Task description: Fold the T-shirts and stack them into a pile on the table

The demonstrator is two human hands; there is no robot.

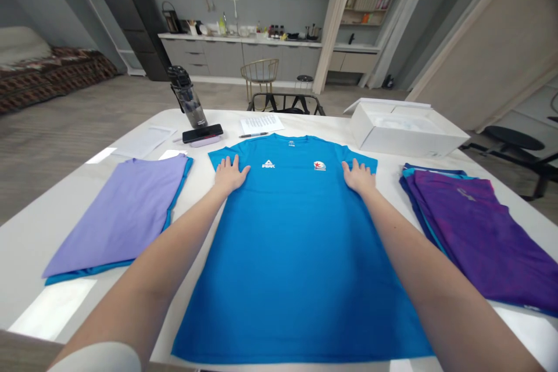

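A blue T-shirt (pixel 296 256) lies spread out face up on the white table, its neckline at the far side and its hem close to me. Two small chest logos show on it. My left hand (pixel 231 175) rests flat on the sleeve at the left, fingers apart. On the opposite sleeve my right hand (pixel 360 175) lies flat too, its fingers stretched out. Neither hand grips anything. To the left is a stack of folded shirts with a lilac shirt (pixel 126 209) on top. Another folded stack, topped by a purple shirt (pixel 479 232), lies at the right.
Beyond the T-shirt are a sheet of paper (pixel 262 123), a pen (pixel 253 135), a black phone (pixel 203 133) and an upright water bottle (pixel 189 99). An open white box (pixel 401 135) stands at the back right of the table (pixel 26 232). A chair (pixel 285 102) is behind the far edge.
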